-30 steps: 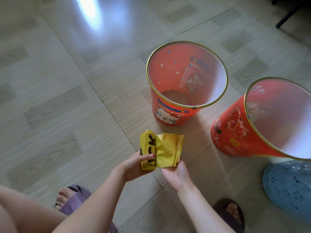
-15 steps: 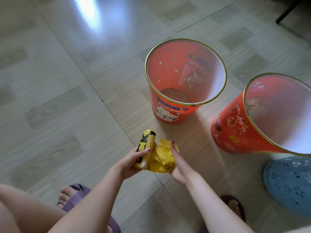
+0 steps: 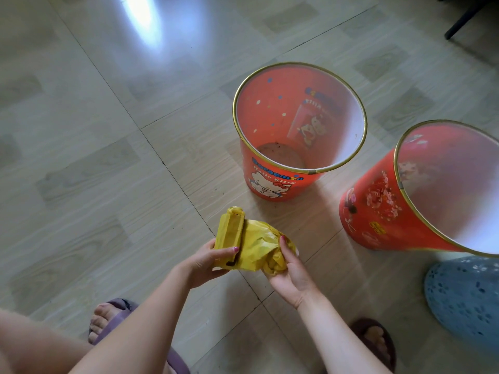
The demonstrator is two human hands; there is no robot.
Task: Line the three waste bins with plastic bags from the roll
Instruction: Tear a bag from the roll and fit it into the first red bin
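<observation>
Head view:
Left hand (image 3: pixel 208 261): clamped on yellow plastic bag roll (image 3: pixel 229 236), above tiled floor (image 3: pixel 108 157).
Right hand (image 3: pixel 290 268): gripping crumpled yellow loose bag end (image 3: pixel 262 248), joined to roll.
Red round gold-rimmed bin (image 3: pixel 275 184): upright, unlined; print reads "Doraemon", "Hello Kitty".
Second red bin (image 3: pixel 375 209): right, unlined; writing unreadable.
Blue perforated bin (image 3: pixel 464 295): lower right edge.

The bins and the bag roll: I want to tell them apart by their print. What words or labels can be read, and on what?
"Doraemon": blue letters on the outer wall of the left orange bin.
"Hello Kitty": red script just below it on the same bin.
Mirrored print shows through that bin's far wall; unreadable.
Right orange bin: a small yellow mark, too blurred to read.
Yellow bag roll, blue bin: no readable text.
</observation>
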